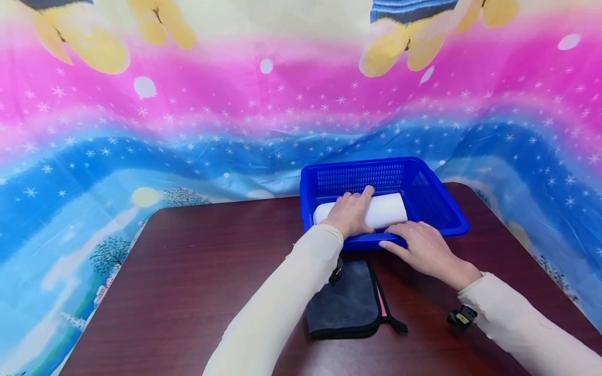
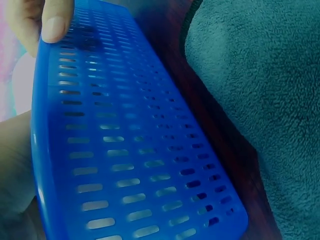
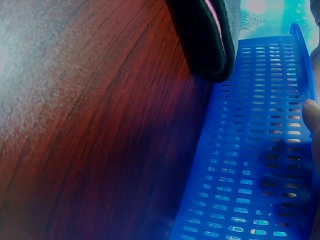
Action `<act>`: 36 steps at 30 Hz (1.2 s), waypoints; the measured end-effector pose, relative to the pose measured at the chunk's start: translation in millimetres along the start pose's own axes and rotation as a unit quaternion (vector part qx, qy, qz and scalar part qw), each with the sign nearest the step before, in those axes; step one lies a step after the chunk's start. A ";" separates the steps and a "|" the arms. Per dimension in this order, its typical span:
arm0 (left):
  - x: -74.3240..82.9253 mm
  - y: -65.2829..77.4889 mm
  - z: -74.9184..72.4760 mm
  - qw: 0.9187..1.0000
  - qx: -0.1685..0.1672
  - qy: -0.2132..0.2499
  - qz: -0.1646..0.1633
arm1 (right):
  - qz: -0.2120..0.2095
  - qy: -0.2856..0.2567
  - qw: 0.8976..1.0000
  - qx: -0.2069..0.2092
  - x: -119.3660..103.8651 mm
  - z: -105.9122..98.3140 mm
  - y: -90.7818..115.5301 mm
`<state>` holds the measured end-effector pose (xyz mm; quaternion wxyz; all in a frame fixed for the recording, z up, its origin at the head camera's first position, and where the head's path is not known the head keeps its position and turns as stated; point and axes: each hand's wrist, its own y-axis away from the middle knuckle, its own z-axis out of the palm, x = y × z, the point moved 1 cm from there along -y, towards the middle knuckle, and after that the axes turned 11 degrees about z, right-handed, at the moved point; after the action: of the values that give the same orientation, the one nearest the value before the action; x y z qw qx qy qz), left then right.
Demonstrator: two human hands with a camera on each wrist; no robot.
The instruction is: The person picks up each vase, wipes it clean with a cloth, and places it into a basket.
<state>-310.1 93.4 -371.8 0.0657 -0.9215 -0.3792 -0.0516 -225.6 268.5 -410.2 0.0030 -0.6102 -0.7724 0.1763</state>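
A blue plastic basket (image 1: 442, 209) with slotted walls stands at the back right of the table. Inside it lies a smooth white cylinder (image 1: 388, 210) on its side, its left end rounded; I cannot tell what it is. My left hand (image 1: 350, 211) reaches over the front rim and grips the cylinder from above, thumb and fingers on either side. At the basket's front right, my right hand (image 1: 423, 248) pinches the rim, fingers inside and thumb (image 3: 311, 116) outside. In front of the basket lies a folded grey towel (image 1: 345, 297) with black edging.
The dark wooden table (image 1: 211, 271) carries the basket and towel. A printed curtain (image 1: 263, 109) hangs behind and around the table, close to the basket's back. The towel has a small black loop (image 1: 400, 326) at its right corner.
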 end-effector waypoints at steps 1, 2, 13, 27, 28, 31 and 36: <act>0.4 -0.5 0.3 1.000 0.000 0.000 -0.002 | 0.000 0.000 1.000 0.000 0.0 -0.2 -0.1; 0.4 -0.9 0.5 1.000 -0.001 -0.002 -0.004 | 0.000 0.000 1.000 0.000 0.1 -0.2 -0.2; -1.6 -2.2 2.9 0.999 -0.030 -0.032 -0.001 | -0.007 -0.006 1.000 0.010 -1.5 -2.3 -1.8; -5.0 1.3 4.4 0.998 -0.061 0.001 0.016 | 0.004 -0.002 1.000 0.004 -2.9 -1.8 -1.7; -5.2 1.8 4.3 0.998 -0.061 0.006 0.016 | 0.005 -0.002 1.000 0.003 -2.9 -1.9 -1.5; -5.5 3.2 3.4 0.998 -0.062 0.016 0.017 | 0.008 -0.003 1.000 0.001 -2.5 -2.0 -0.7; -6.8 5.9 0.5 0.997 -0.062 0.044 0.001 | 0.008 -0.003 1.000 0.002 -0.7 -1.1 0.1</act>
<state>-310.8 84.7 -373.8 0.0252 -0.9210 -0.3711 -0.1157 -225.1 268.2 -409.0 0.0002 -0.6155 -0.7674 0.1795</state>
